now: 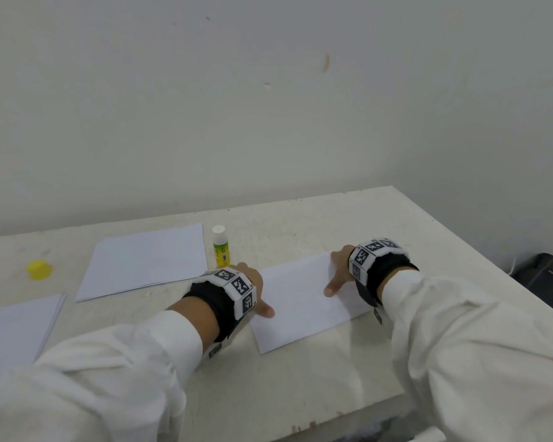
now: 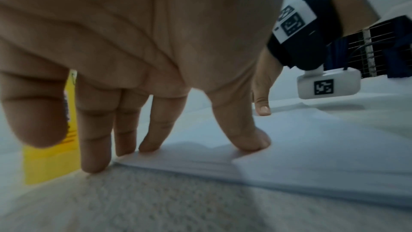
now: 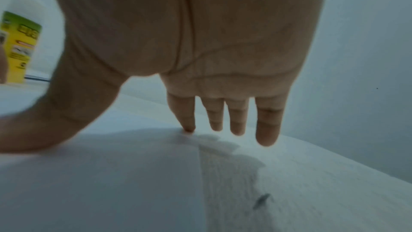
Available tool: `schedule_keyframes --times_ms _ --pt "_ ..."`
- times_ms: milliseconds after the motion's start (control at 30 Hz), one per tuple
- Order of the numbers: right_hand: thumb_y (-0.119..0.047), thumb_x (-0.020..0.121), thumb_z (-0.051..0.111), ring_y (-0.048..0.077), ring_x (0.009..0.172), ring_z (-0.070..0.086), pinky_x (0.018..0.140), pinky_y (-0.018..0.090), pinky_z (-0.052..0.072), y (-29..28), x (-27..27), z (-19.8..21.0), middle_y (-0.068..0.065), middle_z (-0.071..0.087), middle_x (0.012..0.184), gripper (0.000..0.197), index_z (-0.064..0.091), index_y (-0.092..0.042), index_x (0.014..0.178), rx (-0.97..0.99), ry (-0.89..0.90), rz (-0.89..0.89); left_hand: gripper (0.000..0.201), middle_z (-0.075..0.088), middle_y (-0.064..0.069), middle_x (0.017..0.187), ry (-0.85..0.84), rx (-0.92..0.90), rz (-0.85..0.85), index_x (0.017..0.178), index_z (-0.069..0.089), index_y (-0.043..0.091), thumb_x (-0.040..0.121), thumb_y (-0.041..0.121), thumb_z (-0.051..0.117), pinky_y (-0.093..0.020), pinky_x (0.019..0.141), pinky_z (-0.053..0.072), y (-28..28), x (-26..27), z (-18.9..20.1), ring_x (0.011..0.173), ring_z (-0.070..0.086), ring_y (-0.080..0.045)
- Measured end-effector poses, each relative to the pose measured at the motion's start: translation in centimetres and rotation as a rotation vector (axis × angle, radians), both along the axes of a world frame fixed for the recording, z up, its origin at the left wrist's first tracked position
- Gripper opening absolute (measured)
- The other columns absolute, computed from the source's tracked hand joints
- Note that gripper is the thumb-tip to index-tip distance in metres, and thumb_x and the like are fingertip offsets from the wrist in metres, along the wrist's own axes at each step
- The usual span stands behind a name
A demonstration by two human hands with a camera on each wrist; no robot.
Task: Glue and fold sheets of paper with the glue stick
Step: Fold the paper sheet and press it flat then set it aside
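While both hands lay spread on it, the folded sheet (image 1: 304, 301) sat flat on the table (image 1: 300, 378) between them, its fold apparently made and being pressed down. Left hand (image 1: 253, 290): fingers straight, holding nothing, fingertips (image 2: 252, 140) pressing the sheet's left edge. Right hand (image 1: 340, 271): fingers extended and splayed, gripping nothing, thumb and forefinger on the sheet's right end, the other fingers past its edge. Glue stick (image 1: 220, 247): upright, uncapped, just beyond the left hand. Yellow cap (image 1: 39, 269): well apart, far left. Two paper stacks, one (image 1: 144, 261) beside the glue stick, one (image 1: 16, 327) at the near left edge; whether either was finished work or fresh sheets could not be told. Task judged partway through.
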State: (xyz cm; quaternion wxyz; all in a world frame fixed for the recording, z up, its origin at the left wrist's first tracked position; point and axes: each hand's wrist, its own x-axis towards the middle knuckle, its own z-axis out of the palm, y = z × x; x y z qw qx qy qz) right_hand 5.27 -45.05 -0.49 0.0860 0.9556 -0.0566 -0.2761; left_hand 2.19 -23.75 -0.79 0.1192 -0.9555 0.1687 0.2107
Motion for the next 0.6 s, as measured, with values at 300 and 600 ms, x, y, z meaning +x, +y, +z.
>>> schedule_keyframes --times_ms 300,600 --pt "-0.080 0.048 0.069 0.035 0.130 0.039 0.104 0.050 0.037 0.0 -0.1 0.5 0.009 0.035 0.142 0.119 0.032 -0.017 0.143 -0.018 -0.029 0.029 0.061 0.049 -0.005 0.090 -0.004 0.026 -0.011 0.081 0.051 0.011 0.073 0.070 0.061 -0.027 0.062 0.039 -0.6 0.7 -0.1 0.080 0.051 -0.023" --pt "-0.044 0.067 0.081 0.026 0.122 0.046 0.100 0.037 0.041 -0.3 -1.6 1.4 0.006 0.052 0.131 0.074 0.050 -0.016 0.128 0.258 -0.153 -0.005 0.064 0.047 -0.002 0.071 0.019 0.032 0.041 0.077 0.048 0.011 0.067 0.072 0.066 -0.039 0.083 0.051 -1.3 1.1 0.1 0.094 0.061 -0.028"
